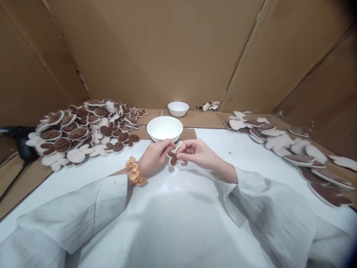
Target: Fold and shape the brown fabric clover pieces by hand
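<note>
Between my two hands is a small brown-and-white plush piece (173,161) with rounded lobes, like a flat bunny-head shape. My left hand (154,156), with an orange scrunchie (135,171) on its wrist, pinches the piece from the left. Thumb and fingers of my right hand (198,154) grip it from the other side. Part of the piece is covered by my fingers. Just behind the hands stands a larger white bowl (165,138); no contents can be made out in it.
Many similar plush pieces (78,133) are heaped at left, beside a black glue gun (21,143) with a cable. More pieces (279,142) lie in a row at right. A smaller white bowl (178,113) and a little pile (211,107) sit before the cardboard wall (156,52).
</note>
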Available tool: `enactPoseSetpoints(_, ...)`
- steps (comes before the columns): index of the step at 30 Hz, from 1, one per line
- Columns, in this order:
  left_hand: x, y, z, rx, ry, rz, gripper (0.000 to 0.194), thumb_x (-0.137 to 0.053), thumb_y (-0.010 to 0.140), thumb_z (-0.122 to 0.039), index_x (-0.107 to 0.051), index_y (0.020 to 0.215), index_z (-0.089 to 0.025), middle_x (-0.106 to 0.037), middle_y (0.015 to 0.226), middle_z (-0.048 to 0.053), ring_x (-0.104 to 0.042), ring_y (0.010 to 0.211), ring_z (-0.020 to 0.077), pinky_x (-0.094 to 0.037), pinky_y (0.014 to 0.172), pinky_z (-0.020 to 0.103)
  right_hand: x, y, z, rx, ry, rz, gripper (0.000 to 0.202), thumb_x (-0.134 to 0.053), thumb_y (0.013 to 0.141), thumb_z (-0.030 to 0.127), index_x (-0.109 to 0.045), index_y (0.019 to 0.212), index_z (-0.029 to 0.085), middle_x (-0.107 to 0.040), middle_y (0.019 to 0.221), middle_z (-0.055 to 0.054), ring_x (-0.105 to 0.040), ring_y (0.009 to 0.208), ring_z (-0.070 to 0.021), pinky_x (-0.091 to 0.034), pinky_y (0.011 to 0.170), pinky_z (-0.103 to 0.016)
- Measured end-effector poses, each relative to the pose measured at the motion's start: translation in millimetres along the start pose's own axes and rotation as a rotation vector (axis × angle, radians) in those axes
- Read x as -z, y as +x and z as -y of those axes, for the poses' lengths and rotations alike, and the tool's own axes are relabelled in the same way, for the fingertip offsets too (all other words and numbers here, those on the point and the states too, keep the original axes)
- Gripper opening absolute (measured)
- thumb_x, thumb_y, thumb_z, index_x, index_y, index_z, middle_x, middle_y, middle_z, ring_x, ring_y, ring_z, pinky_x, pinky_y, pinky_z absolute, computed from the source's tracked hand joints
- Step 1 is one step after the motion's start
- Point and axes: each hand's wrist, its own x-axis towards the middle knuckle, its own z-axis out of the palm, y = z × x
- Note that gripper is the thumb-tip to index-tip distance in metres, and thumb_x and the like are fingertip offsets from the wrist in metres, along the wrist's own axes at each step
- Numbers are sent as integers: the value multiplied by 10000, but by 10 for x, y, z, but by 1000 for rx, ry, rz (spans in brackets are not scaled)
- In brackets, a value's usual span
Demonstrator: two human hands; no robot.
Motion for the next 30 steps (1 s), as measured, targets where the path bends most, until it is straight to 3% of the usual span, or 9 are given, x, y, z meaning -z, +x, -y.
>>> enactPoseSetpoints(7, 29, 44, 17, -142, 305, 142, 210, -360, 845, -157, -568, 874, -169, -631, 780, 51, -569, 731, 175, -393, 650, 259, -2, 9, -117, 92, -450, -45, 90, -533, 752, 148, -573, 672, 150, -697, 681, -37, -570, 547, -106, -433, 528, -221)
enactPoseSetpoints(10, 17, 44, -58, -100, 305, 153, 222, -343, 861, -174, -565, 873, -181, -638, 788, 50, -578, 714, 179, -381, 623, 259, 21, 12, -127, 194, -628, -136, 145, -493, 750, 81, -564, 652, 162, -693, 690, -16, -573, 584, -105, -415, 567, -217)
enactPoseSetpoints(13, -20, 39, -141, 6, 197, 89, 214, -338, 875, -201, -550, 858, -188, -639, 771, 27, -569, 642, 153, -372, 595, 242, 54, 23, -126, 290, -711, -274, 131, -504, 764, 102, -574, 676, 170, -670, 720, -17, -578, 642, -124, -417, 601, -235)
enactPoseSetpoints(17, -87, 44, -218, 77, 29, -24, 155, -373, 867, -210, -526, 878, -187, -638, 750, 6, -537, 562, 124, -353, 544, 218, 55, 50, -148, 322, -408, -433, 73, -565, 771, 213, -563, 714, 167, -630, 740, -28, -587, 646, -136, -463, 597, -263)
enactPoseSetpoints(20, -157, 55, -261, 86, -31, -84, 125, -380, 871, -227, -498, 880, -186, -627, 708, -2, -533, 549, 121, -346, 523, 210, 12, 78, -162, 326, -58, -505, 162, -644, 719, 287, -544, 713, 160, -612, 741, -21, -589, 598, -120, -493, 566, -264)
enactPoseSetpoints(24, -279, 88, -285, 66, -41, -161, 112, -381, 875, -229, -483, 896, -188, -639, 751, 13, -550, 579, 130, -365, 555, 222, -36, 100, -135, 324, 187, -610, 247, -707, 652, 327, -525, 671, 161, -594, 660, 16, -565, 528, -93, -491, 545, -247)
enactPoseSetpoints(27, -349, 124, -267, 67, -82, -171, 108, -381, 877, -235, -473, 901, -187, -635, 750, 17, -553, 596, 138, -370, 575, 232, -27, 93, -105, 266, 260, -626, 267, -724, 632, 340, -539, 671, 151, -585, 611, 30, -551, 503, -78, -472, 534, -224)
enactPoseSetpoints(30, -358, 149, -232, 104, -160, -153, 105, -391, 874, -247, -452, 815, -185, -601, 676, -4, -516, 571, 128, -357, 568, 227, 20, 83, -89, 204, 293, -542, 265, -730, 631, 333, -558, 691, 140, -586, 597, 34, -546, 500, -67, -451, 522, -201)
